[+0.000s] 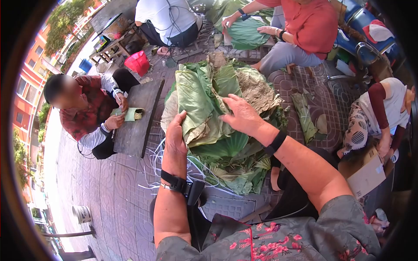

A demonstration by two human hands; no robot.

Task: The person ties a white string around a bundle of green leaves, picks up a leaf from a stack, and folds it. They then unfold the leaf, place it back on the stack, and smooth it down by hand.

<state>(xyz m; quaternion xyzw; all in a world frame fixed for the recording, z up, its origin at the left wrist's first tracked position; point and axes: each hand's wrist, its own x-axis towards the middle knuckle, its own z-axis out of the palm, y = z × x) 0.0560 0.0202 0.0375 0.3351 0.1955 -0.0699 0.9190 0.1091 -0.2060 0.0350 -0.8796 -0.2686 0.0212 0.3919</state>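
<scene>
A high pile of large lotus leaves (226, 145), some green and some dried brown, stands on the paving in front of me. On its top lies a folded green lotus leaf (196, 100). My left hand (175, 135) grips this leaf at its left edge, thumb along the rim; its other fingers are partly hidden. My right hand (244, 116) is open, fingers spread over the right side of the folded leaf, close to a wrinkled brown leaf (257, 89). Whether its fingertips press on the leaf is hard to tell.
White plastic strips (159, 163) trail at the pile's left. A co-worker at a dark board (138, 119) holds a small leaf piece. Another, in red, handles flat green leaves (247, 32). A person at right holds cardboard (365, 172). A leaf bundle (305, 116) lies on the paving.
</scene>
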